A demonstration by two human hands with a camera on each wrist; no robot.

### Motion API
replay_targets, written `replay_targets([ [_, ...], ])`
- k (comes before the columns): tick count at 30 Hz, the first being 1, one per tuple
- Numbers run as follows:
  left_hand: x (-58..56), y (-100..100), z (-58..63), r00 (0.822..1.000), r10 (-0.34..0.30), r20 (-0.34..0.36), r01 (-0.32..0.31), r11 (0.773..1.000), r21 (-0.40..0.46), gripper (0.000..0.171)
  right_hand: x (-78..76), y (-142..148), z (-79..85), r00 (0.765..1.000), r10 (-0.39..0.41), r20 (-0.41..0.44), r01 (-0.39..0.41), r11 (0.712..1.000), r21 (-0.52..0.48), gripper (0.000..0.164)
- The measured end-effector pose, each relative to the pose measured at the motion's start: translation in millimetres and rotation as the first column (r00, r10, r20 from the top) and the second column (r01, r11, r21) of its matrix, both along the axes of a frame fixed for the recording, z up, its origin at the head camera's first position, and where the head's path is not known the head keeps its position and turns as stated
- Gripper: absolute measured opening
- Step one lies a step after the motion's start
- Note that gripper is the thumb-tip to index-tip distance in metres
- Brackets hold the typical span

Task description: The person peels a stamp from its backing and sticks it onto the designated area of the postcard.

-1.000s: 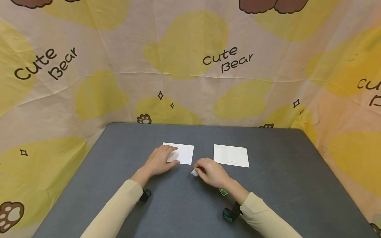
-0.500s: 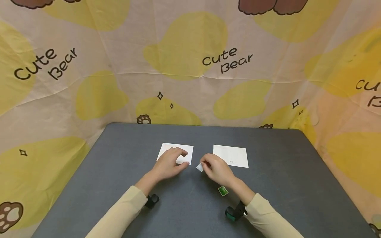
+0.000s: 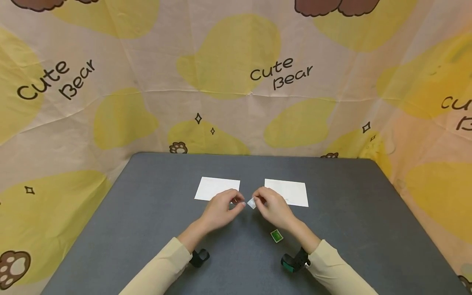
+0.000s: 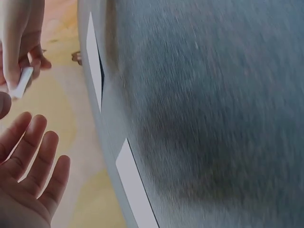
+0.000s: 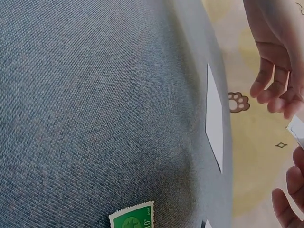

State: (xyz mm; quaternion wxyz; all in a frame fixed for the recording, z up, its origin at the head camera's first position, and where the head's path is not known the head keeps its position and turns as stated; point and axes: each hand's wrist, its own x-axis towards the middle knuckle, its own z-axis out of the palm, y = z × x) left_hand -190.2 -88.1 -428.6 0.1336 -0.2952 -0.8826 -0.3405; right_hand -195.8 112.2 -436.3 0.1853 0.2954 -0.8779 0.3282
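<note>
Above the table, my right hand (image 3: 274,209) pinches a small white piece of paper (image 3: 252,203) between thumb and fingertips. Its toothed edge in the right wrist view looks like a postage stamp's, pale side showing. My left hand (image 3: 222,209) is just left of the paper, its fingers gently bent, with a small gap to the paper. The left wrist view shows the left fingers (image 4: 40,164) spread and holding nothing. On the table below the right wrist lies a green postage stamp (image 3: 276,236), picture side up, with white toothed edges.
Two white envelope-like sheets lie flat on the grey table (image 3: 166,229): a left sheet (image 3: 214,187) and a right sheet (image 3: 291,192) with a small faint mark. Behind the table hangs a patterned cloth (image 3: 221,61). Each wrist wears a dark camera mount.
My left hand has moved right, off the left sheet, towards the right hand. The right hand has moved slightly right and away from me with the white paper. The green stamp has come into full view.
</note>
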Motion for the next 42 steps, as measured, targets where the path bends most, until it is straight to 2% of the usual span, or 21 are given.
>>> replay_targets([
  [5,1.9,9,-0.8,0.999,-0.01,0.037,0.009,1.0,0.026,0.003,1.1,1,0.3,1.0,-0.002,-0.003,0.002,1.0,-0.028,0.008],
  [14,3.4,15,2.4,1.0,-0.017,0.023,0.015,0.997,0.08,0.01,0.9,2,1.3,1.0,-0.002,-0.001,0.002,0.998,-0.057,0.008],
  [27,2.4,17,5.9,0.999,-0.021,0.039,0.017,0.995,0.101,0.013,1.8,3,4.3,1.0,0.001,-0.014,-0.002,0.998,-0.07,0.007],
  [32,2.1,17,6.2,0.999,-0.018,0.044,0.013,0.995,0.103,0.013,0.9,3,3.3,1.0,-0.016,-0.015,0.015,0.997,-0.075,0.011],
  [37,0.8,16,5.6,0.999,-0.008,0.033,0.005,0.996,0.094,0.013,-0.1,5,1.8,0.999,-0.024,-0.047,0.02,0.997,-0.076,0.017],
  [42,-0.5,16,6.4,1.0,-0.009,0.02,0.007,0.996,0.09,0.013,-1.2,7,0.2,0.996,0.011,-0.085,-0.017,0.997,-0.075,0.013],
])
